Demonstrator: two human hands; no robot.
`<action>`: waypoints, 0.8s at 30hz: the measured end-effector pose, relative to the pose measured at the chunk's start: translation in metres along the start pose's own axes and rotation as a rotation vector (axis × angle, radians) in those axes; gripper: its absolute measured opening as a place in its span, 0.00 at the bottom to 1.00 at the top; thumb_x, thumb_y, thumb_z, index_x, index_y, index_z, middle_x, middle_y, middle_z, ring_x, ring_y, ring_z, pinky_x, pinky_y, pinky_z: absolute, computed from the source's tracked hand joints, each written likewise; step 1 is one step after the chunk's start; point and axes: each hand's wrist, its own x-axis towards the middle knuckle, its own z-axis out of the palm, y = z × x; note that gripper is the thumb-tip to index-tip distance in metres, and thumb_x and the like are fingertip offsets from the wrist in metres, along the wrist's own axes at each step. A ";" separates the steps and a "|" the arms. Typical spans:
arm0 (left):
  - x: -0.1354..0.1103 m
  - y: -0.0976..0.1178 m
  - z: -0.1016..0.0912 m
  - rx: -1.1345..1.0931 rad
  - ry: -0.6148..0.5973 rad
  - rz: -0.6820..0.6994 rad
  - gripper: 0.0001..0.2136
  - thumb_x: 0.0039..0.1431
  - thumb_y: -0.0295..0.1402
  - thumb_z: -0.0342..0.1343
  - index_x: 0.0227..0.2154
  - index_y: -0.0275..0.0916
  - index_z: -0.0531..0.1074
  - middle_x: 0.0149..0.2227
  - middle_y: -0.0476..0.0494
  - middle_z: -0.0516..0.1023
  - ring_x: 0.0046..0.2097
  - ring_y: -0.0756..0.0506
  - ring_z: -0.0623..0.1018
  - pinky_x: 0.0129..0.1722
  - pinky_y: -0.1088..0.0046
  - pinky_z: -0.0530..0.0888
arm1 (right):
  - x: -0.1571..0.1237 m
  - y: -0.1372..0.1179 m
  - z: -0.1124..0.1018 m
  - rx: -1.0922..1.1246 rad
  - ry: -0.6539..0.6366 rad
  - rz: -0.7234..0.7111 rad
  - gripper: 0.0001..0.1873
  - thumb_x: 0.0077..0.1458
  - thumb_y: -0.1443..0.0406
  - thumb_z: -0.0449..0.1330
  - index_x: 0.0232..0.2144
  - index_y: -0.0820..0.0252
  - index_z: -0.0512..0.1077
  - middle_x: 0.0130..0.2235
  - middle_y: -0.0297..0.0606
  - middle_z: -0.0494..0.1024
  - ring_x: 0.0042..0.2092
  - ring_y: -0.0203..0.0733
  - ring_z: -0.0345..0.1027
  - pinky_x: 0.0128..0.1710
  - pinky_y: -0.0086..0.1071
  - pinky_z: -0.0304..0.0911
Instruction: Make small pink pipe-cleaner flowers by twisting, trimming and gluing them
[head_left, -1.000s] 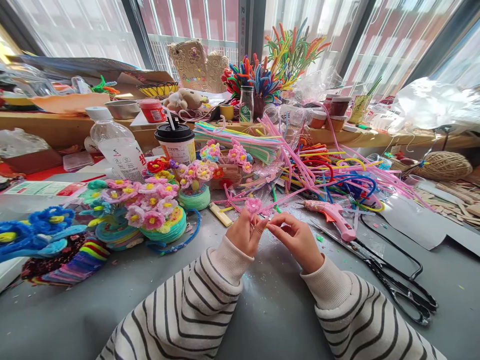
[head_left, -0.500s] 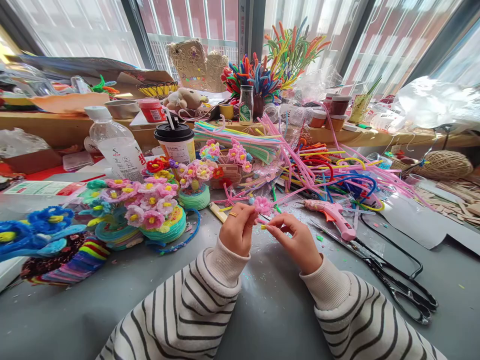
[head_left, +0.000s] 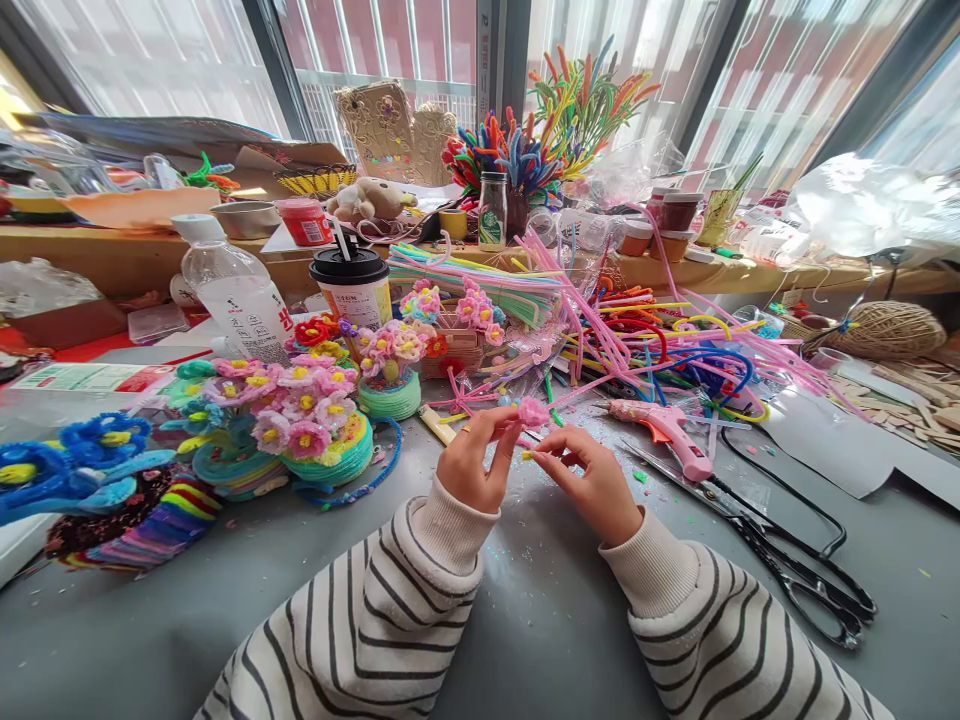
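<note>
Between thumb and fingertips, my left hand (head_left: 476, 460) pinches a pink pipe-cleaner flower (head_left: 533, 412), its fluffy petals turned up and away from me. My right hand (head_left: 587, 478) is closed in a pinch just to the right, holding a short yellow piece of pipe cleaner (head_left: 527, 455) at its fingertips. The two hands are close together but apart, low over the grey table (head_left: 540, 630). To the left stand finished pink pipe-cleaner flowers (head_left: 307, 437) with yellow centres in a round, coiled green-and-yellow pot (head_left: 337, 458).
A pink glue gun (head_left: 664, 430) and large black-handled scissors (head_left: 806, 580) lie to the right. Behind the hands spreads a pile of pink pipe cleaners (head_left: 592, 310). A plastic bottle (head_left: 236, 295) and a lidded cup (head_left: 350, 285) stand back left; a twine ball (head_left: 896, 332) sits far right.
My left hand's fingers have shifted and the pink flower has turned and moved slightly right. My right hand has stayed nearly still with the yellow piece.
</note>
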 end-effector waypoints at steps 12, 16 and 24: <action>0.007 -0.006 -0.006 0.237 -0.008 0.129 0.04 0.49 0.29 0.48 0.28 0.36 0.67 0.29 0.43 0.72 0.33 0.47 0.68 0.35 0.68 0.65 | 0.000 0.001 -0.001 -0.066 0.030 -0.007 0.05 0.46 0.63 0.54 0.24 0.58 0.68 0.29 0.36 0.70 0.33 0.38 0.61 0.28 0.30 0.60; 0.005 -0.009 -0.005 0.289 -0.041 0.117 0.04 0.48 0.31 0.49 0.27 0.39 0.68 0.27 0.46 0.73 0.30 0.48 0.68 0.32 0.71 0.65 | 0.000 0.002 0.000 -0.046 0.019 -0.012 0.05 0.46 0.63 0.53 0.24 0.58 0.68 0.29 0.36 0.69 0.33 0.38 0.61 0.27 0.29 0.61; 0.002 -0.003 0.000 0.055 -0.076 -0.076 0.03 0.52 0.30 0.44 0.29 0.38 0.62 0.23 0.50 0.71 0.22 0.53 0.72 0.25 0.77 0.66 | 0.000 0.003 0.001 -0.041 0.016 -0.018 0.05 0.47 0.64 0.53 0.25 0.59 0.67 0.29 0.37 0.68 0.33 0.37 0.61 0.26 0.28 0.61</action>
